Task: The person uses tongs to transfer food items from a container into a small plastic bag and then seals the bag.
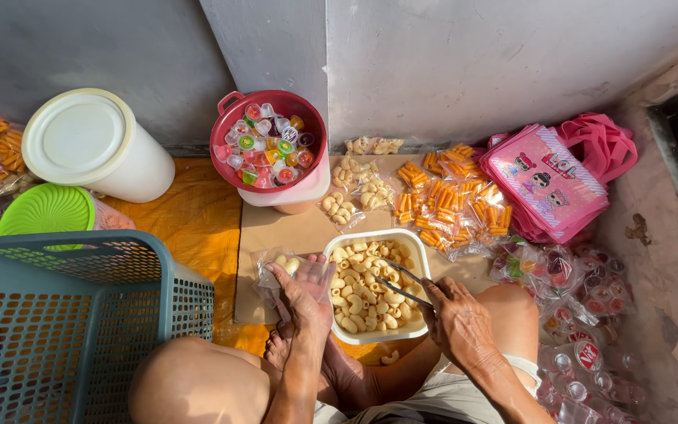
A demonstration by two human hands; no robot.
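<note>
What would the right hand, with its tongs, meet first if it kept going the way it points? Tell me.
The right hand points its metal tongs up and left into the white tray. Going straight on, the tips would likely meet the pale shell-shaped snacks first; how high the tips are above them is unclear.

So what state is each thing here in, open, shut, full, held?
Left hand: holding small clear bag open.
Right hand: gripping metal tongs.
White tray: full of pale snacks.
Red bucket: filled with jelly cups.
White tub: lid on.
Blue basket: looks empty.
</note>
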